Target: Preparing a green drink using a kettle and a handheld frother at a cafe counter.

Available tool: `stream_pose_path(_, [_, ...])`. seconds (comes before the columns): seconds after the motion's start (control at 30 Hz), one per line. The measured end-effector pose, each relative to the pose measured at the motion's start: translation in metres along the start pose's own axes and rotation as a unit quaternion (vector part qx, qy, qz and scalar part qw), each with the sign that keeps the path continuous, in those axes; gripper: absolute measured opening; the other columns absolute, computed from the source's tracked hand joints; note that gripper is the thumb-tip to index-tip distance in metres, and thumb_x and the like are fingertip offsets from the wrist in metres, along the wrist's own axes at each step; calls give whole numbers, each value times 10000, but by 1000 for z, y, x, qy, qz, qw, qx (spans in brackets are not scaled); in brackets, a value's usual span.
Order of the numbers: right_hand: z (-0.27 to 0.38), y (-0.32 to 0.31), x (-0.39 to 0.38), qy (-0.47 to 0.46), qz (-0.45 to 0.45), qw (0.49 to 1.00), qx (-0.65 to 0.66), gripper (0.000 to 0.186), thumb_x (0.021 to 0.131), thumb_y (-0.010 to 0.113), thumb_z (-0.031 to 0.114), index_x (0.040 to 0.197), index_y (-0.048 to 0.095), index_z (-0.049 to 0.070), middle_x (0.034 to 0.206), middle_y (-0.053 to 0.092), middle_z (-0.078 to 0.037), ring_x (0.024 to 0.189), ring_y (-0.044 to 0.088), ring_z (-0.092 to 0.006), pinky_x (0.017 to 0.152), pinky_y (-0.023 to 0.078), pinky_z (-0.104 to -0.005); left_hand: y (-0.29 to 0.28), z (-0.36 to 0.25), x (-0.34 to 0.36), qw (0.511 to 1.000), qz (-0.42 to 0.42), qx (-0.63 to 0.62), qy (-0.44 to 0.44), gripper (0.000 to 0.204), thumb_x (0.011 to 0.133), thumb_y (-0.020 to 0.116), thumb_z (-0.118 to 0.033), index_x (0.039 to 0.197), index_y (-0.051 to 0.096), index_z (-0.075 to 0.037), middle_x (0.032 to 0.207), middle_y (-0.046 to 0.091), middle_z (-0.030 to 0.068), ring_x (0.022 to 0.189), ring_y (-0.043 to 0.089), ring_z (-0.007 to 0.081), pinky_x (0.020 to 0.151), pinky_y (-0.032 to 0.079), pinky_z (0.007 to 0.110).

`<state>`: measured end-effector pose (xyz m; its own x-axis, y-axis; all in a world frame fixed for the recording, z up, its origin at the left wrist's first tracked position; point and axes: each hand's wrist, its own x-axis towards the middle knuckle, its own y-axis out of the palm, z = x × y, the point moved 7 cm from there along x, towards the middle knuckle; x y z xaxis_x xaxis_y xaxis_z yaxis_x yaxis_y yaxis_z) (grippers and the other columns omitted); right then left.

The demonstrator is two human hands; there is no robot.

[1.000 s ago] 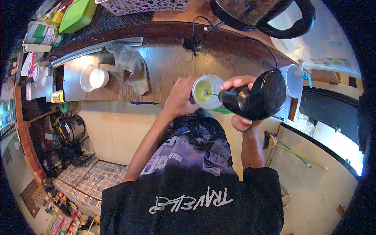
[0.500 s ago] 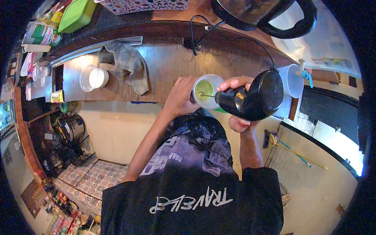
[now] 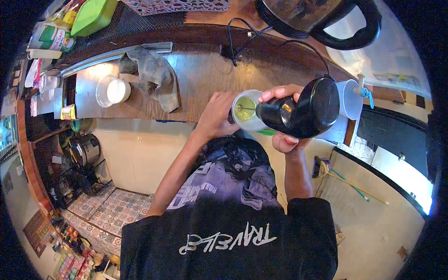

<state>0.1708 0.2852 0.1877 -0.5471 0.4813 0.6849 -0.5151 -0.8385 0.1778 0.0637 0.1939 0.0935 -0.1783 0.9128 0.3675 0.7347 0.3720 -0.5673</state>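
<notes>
Head view: my left hand (image 3: pixel 217 114) grips a cup (image 3: pixel 255 123) while my right hand (image 3: pixel 285 141) holds a black mixer (image 3: pixel 298 112) over it

Looking down, I see both hands closed around something at the near edge of a brown wooden desk (image 3: pixel 200 79). The see-through cup is just right of centre in the view, its mouth facing up towards me. My left hand curls around its left side, probably to steady it; some fingers are hidden, and I cannot tell whether the cup's base touches the desk.

My right hand wraps the mixer, fingers above and thumb below. The mixer leans in from the right, likely so that its thin rod (image 3: pixel 247 109) reaches the yellow-green liquid (image 3: pixel 241 113) inside while my left hand keeps to the other side. A black cord (image 3: pixel 317 51) curves away behind the mixer, seemingly leaving the cup's mouth unobstructed.

Left along the desk lie a crumpled grey cloth (image 3: pixel 158 77) and, just beside it, a pale tub (image 3: pixel 117 91), both apart from my hands. Beyond the mixer, at right, is a blue-handled tap (image 3: pixel 367 92).
</notes>
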Motion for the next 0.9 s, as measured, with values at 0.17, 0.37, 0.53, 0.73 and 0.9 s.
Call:
stream_pose_path(0.17, [-2,2,5,-4,-29,998,49,743,820,676,513,1375,397,105,1194,490,-179,1015,589,-319,849,540,-457,9,11,-4,1000,13,8,-13,738,614,761,-216,1277,495,-27,1143,576,151,1048,542,330,881,401,418])
stream_pose_path(0.37, [-2,1,6,-12,-25,998,53,754,828,667,514,1400,385,114,1205,486,-181,1022,583,-320,840,539,-455,4,4,-2,1000,14,9,-19,744,610,760,-219,1280,497,-32,1155,581,145,1045,544,322,885,399,412])
stream_pose_path(0.53, [2,-2,15,-21,-26,999,14,747,839,653,521,1404,386,113,1198,493,-188,1007,588,-318,830,542,-452,5,4,0,1000,9,0,-21,748,609,759,-207,1289,495,-41,1149,584,138,1033,544,320,885,397,409])
stream_pose_path(0.73, [7,-4,19,34,23,999,-24,730,842,657,514,1395,399,113,1187,502,-190,982,597,-320,814,549,-448,2,3,0,1000,0,5,-17,758,602,758,-188,1299,493,-55,1124,584,138,1022,542,319,879,400,405])
stream_pose_path(0.9, [6,-9,9,126,22,991,-45,732,833,672,509,1388,406,112,1183,505,-188,974,600,-321,807,551,-450,2,3,0,1000,0,-9,-15,754,613,762,-200,1301,492,-52,1113,586,137,1032,551,320,902,400,409])
